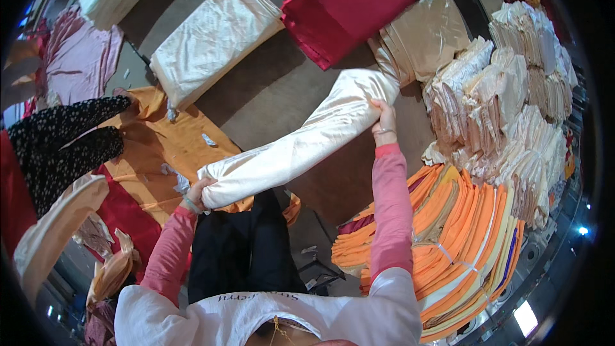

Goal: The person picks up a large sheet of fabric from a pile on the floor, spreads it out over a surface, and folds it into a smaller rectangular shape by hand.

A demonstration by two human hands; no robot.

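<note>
A long folded length of cream satin fabric point(293, 149) stretches diagonally between my hands. My left hand point(197, 193) grips its lower left end, beside orange cloth. Farther up on the right, my right hand point(384, 117) is closed on the fabric's edge, thumb on top; the other fingers are mostly hidden. The fabric's far right end meets a folded beige satin cloth point(423, 33). Beyond my hands lie a thick folded cream satin stack point(218, 38) and a folded dark red cloth point(355, 5) on the brown surface point(259, 86).
Tied orange cloths point(451, 240) are piled at my right, with cream fabric bundles point(495, 105) behind them. Orange fabric point(158, 149) with scraps lies at the left, where another person's black patterned sleeves point(67, 134) reach in. Pink cloth point(81, 57) sits beyond.
</note>
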